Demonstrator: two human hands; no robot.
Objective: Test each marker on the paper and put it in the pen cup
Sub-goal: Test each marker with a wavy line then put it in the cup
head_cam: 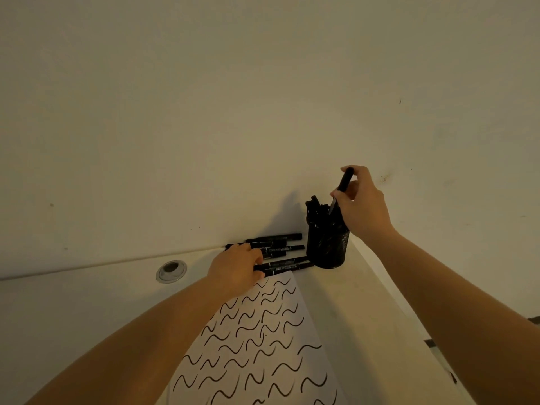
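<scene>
A black mesh pen cup [328,247] stands near the wall, filled with several black markers. My right hand [362,206] holds a black marker [343,184] tilted over the cup's mouth, its lower end among the markers inside. Several more black markers [280,248] lie in a row on the table left of the cup. My left hand [236,268] rests on that row, fingers curled over the marker nearest the paper. The white paper [263,340] lies in front, covered with several black wavy test strokes.
A round metal cable grommet [171,270] sits in the white table left of my left hand. The plain wall [263,112] rises directly behind the cup and markers. The table's right edge [409,325] runs diagonally past the cup.
</scene>
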